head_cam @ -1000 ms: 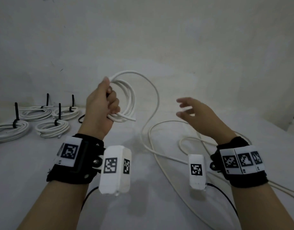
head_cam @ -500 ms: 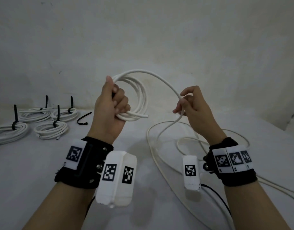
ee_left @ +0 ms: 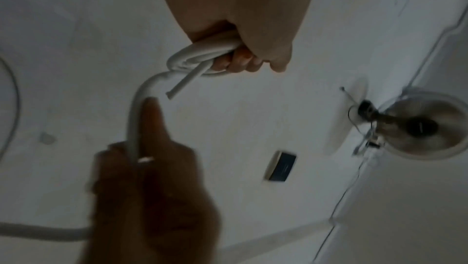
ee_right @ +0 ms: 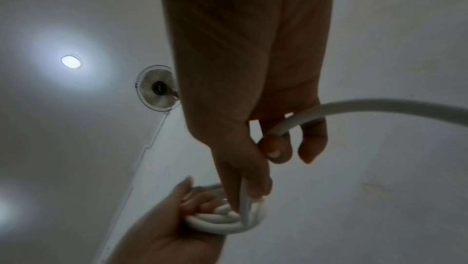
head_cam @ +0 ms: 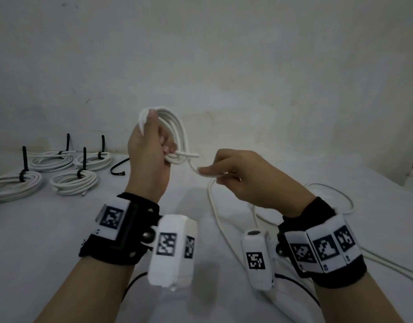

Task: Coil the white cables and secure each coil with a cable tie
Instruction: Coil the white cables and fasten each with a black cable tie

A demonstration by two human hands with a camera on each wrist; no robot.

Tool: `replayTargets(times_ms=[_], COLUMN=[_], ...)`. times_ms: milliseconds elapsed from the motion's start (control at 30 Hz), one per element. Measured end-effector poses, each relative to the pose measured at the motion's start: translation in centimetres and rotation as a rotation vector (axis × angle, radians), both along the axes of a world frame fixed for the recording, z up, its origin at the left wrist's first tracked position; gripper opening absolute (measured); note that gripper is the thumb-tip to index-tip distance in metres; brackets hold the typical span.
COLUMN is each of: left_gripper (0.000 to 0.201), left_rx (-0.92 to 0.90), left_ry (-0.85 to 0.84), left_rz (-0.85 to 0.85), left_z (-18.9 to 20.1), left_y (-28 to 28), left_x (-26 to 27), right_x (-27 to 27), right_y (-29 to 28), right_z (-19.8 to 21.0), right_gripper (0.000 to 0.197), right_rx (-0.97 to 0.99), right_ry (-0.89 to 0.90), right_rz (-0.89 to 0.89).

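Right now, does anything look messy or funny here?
Mostly tidy: four tied coils sit together. One loose black cable tie lies apart beside them, and the cable's cut end pokes out of the coil in the left hand.

- You have a plain white tabletop (head_cam: 37,252) filling the lower half of the head view, meeting a pale wall behind.
- At the left edge of the frame, four tied coils (head_cam: 74,180) of white cable lie flat on it, close together, each with a black tie sticking up.
- Just right of them lies one loose black cable tie (head_cam: 118,167).
- Slack white cable (head_cam: 218,220) loops across the lower right.
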State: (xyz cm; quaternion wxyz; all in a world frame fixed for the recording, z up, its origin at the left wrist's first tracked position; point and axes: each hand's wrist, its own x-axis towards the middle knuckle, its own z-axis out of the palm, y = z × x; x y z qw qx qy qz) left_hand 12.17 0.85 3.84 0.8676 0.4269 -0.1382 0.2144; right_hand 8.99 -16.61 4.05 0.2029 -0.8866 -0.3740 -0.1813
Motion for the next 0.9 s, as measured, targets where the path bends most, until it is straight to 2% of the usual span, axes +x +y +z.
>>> replayTargets(times_ms=[100, 233, 300, 467, 567, 633, 733, 767, 833, 900], left_gripper=[0.035, 0.043, 0.036, 0.038, 0.043, 0.046, 0.033, 0.033, 0.034, 0.029], left_rx=[0.283, 0.548, 0.604, 0.491, 0.418, 0.393, 0.416, 0.416, 0.406, 0.398], left_ry=[0.014, 0.011, 0.027, 0.032, 0.069, 0.073, 0.034, 0.032, 0.035, 0.066], left_rz=[0.053, -0.157, -0.235, -0.459, -0.624, -0.671, -0.639, -0.647, -0.668, -0.645], left_z=[-1.3, -2.0, -1.5, -0.9, -0.9, -0.8, -0.5, -0.3, 0.0, 0.1], left_y=[-1.6, -2.4, -2.5, -2.6, -2.4, -2.3, -2.1, -2.1, -2.0, -1.9], left_x=[-0.2, -1.0, -1.6, -2.0, -2.2, -2.3, -2.6, -2.8, -3.0, -3.1], right_x=[-1.2, -2.2, -2.3, -1.2, -0.5, 0.0, 0.3, 0.2, -0.2, -0.4], right_y=[1.0, 0.9, 0.6, 0.0, -0.2, -0.2, -0.1, 0.0, 0.3, 0.5], right_z=[0.9, 1.8, 1.9, 1.4, 0.9, 0.6, 0.5, 0.5, 0.7, 0.7], right_gripper=[0.024, 0.004, 0.007, 0.017, 0.034, 0.032, 0.024, 0.025, 0.027, 0.016], right_rx=[-0.001, 0.201, 0.292, 0.526, 0.529, 0.564, 0.589, 0.597, 0.667, 0.658], right_ry=[-0.118, -0.131, -0.12, -0.096, -0.137, -0.144, -0.153, -0.115, 0.074, 0.179], right_rz=[0.08, 0.057, 0.042, -0.001, -0.095, -0.153, -0.199, -0.16, -0.047, 0.025])
